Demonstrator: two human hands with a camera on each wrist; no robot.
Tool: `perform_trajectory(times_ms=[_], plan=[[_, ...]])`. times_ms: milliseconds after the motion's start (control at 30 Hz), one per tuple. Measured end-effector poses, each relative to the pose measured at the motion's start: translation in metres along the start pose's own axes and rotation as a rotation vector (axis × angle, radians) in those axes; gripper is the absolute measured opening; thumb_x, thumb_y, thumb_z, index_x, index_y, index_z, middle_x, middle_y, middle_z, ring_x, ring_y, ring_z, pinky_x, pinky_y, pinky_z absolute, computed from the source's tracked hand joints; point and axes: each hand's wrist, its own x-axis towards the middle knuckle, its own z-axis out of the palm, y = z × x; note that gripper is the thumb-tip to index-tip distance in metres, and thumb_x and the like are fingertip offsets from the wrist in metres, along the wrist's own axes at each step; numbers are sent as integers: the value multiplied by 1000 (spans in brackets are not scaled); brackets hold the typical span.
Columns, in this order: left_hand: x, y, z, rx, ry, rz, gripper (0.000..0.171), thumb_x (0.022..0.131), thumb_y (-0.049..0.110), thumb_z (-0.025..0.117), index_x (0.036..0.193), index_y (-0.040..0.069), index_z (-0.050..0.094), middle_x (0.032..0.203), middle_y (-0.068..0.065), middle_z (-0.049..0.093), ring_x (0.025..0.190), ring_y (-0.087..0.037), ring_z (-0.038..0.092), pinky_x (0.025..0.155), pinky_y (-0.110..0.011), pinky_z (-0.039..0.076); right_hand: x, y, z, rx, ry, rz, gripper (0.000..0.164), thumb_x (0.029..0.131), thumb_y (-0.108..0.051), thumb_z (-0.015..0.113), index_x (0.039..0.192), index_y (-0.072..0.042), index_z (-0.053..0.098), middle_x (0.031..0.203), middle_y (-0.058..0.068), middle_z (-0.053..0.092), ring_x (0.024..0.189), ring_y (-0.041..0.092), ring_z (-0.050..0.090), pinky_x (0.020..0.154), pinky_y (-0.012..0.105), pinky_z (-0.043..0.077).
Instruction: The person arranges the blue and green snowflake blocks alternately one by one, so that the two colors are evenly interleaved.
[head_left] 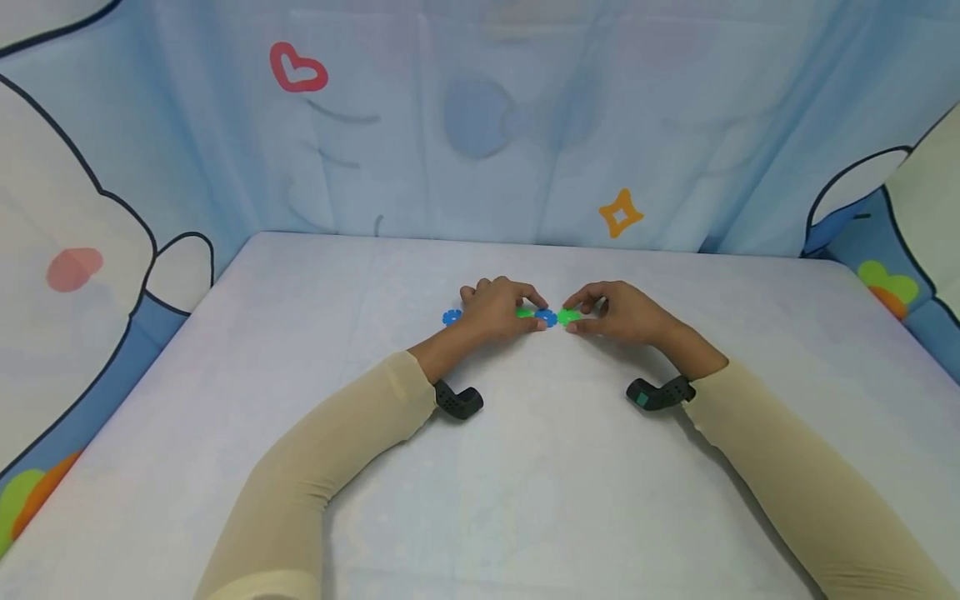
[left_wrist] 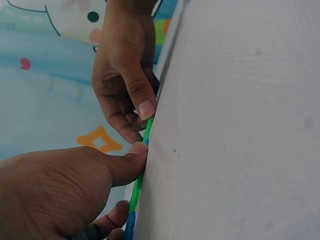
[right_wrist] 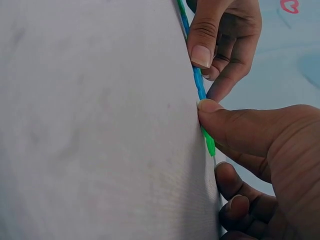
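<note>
A row of flat, notched plastic snowflake discs, blue and green, lies along the table in the head view. My left hand (head_left: 491, 311) reaches over the row and pinches a blue disc (head_left: 547, 317) between thumb and forefinger. At the right end, my right hand (head_left: 628, 313) pinches a green disc (head_left: 568, 317), which meets the blue one edge to edge. Another green disc (head_left: 524, 313) shows under the left hand, and a blue disc (head_left: 452, 317) sticks out at the left end. The middle of the row is hidden. Edge-on, a green end disc (right_wrist: 210, 145) appears in the right wrist view.
A white cloth covers the table (head_left: 517, 483). Behind it hangs a light blue printed curtain (head_left: 420, 150), with cartoon figures at both sides. Each wrist wears a dark band, the left band (head_left: 459, 402) and the right band (head_left: 658, 394), near the tabletop.
</note>
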Motion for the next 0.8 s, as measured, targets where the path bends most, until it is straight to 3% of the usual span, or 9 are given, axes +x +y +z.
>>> perform_trajectory(times_ms=[233,567,667,800], plan=[[-1,0,-1,-21,-7,-7,32,87,46,72,118,37,70,113,1,64,106,-23,53,90,-46,30,1,-1,0,-46,10,-30,36,88,-27,75,118,-7,69,102,13,67,87,22,58,76,33,45],[-2,-2,1,-5,-19,-3,33,88,46,71,119,37,69,115,0,64,108,-25,55,89,-45,31,0,-1,1,-15,-10,-5,41,89,-27,74,124,-8,66,103,12,65,87,23,58,74,32,45],[-4,-1,-1,-34,13,0,32,89,45,70,120,35,69,116,0,64,109,-23,56,90,-45,31,-1,-3,-1,-6,-23,19,43,92,-31,69,128,-9,64,109,13,65,91,24,61,75,33,48],[-11,4,-12,-126,82,50,27,94,41,65,118,31,70,118,0,64,112,-21,57,93,-47,33,-7,-16,-13,21,-2,82,48,96,-38,63,134,-10,59,126,17,62,110,32,60,87,45,51]])
